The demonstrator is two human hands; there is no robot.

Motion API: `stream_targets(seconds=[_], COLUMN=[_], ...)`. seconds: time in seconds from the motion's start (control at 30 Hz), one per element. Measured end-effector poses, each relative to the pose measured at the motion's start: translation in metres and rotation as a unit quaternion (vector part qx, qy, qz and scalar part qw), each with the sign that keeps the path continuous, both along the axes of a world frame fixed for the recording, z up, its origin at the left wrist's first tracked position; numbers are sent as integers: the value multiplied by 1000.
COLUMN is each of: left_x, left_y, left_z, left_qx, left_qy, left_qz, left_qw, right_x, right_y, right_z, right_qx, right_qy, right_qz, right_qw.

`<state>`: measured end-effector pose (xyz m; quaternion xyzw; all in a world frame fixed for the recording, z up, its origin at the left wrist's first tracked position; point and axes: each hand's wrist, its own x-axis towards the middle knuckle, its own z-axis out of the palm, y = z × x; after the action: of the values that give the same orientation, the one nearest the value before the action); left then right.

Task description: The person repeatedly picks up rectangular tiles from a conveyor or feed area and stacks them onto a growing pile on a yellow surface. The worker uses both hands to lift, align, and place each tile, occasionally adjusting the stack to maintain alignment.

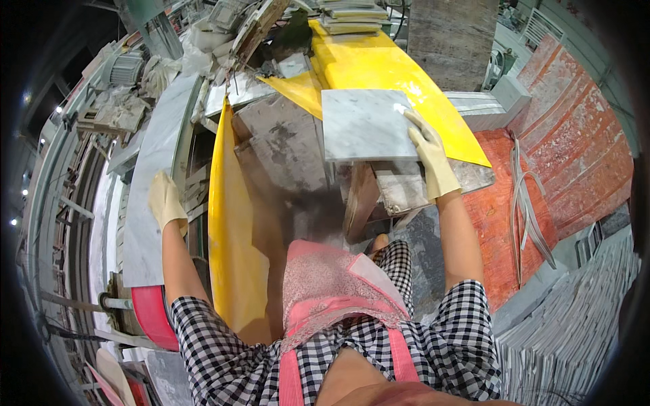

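A square grey-white marble tile [365, 128] lies over the near part of a yellow board, its front edge sticking out. My right hand [433, 159], in a pale rubber glove, grips this tile at its right edge, with the fingertips on top. On the left, my left hand [166, 201], gloved the same way, rests on the edge of a long veined marble slab [152, 152]. The fingers of that hand are bunched and partly hidden, so I cannot make out whether they are closed.
A yellow sheet [227, 237] hangs between the slab and my body. Beyond the tile slopes the yellow board [399, 68], with stacked tiles [349, 15] at its far end. Right of me are an orange sheet [504, 210], loose pale straps [528, 196] and many thin slabs on edge [575, 325].
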<state>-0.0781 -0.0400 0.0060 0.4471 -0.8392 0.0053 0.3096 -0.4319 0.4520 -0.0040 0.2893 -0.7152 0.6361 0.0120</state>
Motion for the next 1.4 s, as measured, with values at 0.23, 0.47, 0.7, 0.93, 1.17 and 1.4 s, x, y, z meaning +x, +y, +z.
stream_targets(seconds=[0.23,0.47,0.7,0.93,1.17,1.4], left_x=[0,-2,0,-1,-1,-1], left_y=[2,7,7,-6,-12,-10], left_z=[0,3,5,-4,-8,-7], left_qx=[37,-6,-55,-74,-69,-59], left_qy=[12,-9,-23,-40,-65,-68], left_qz=[3,-5,-2,3,11,20], left_qw=[999,1000,998,996,995,996], right_x=[6,4,11,6,11,2], right_y=[0,1,3,4,4,5], right_z=[4,4,9,8,10,4], right_qx=[9,24,33,39,45,48], right_qy=[-5,30,13,9,8,42], right_qz=[-20,-23,-16,-9,-21,-22], right_qw=[1000,999,999,999,999,998])
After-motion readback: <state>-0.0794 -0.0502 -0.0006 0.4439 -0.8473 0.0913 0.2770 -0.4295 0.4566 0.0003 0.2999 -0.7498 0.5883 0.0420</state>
